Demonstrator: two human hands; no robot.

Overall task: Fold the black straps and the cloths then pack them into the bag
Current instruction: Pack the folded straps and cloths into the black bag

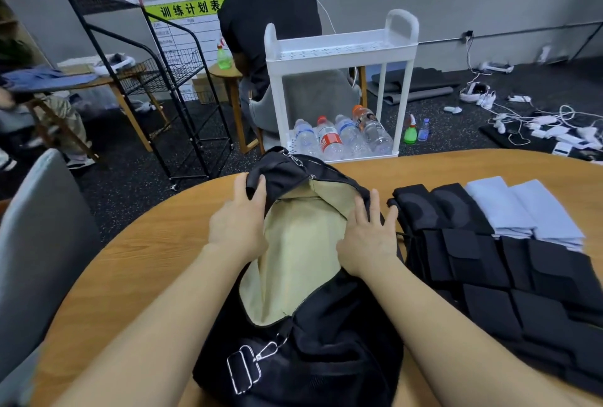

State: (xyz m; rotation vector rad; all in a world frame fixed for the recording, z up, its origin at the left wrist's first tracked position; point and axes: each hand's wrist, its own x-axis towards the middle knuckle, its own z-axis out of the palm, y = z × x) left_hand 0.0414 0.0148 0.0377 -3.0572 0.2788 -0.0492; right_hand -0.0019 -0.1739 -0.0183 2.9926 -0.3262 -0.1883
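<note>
A black bag [326,334] with a beige lining [293,250] lies unzipped on the wooden table [137,269] in front of me. My left hand [238,223] grips the left flap of the bag's mouth, thumb over the black fabric. My right hand [368,236] rests with fingers spread straight on the bag's right rim. To the right lie several folded black straps [489,276] in rows. Beyond them sit two folded pale blue cloths [525,207].
A white cart [339,47] with water bottles stands beyond the table's far edge. A seated person in black is behind it. A black wire rack [163,80] stands to the left, a grey chair [42,227] at my left, cables on the floor to the right.
</note>
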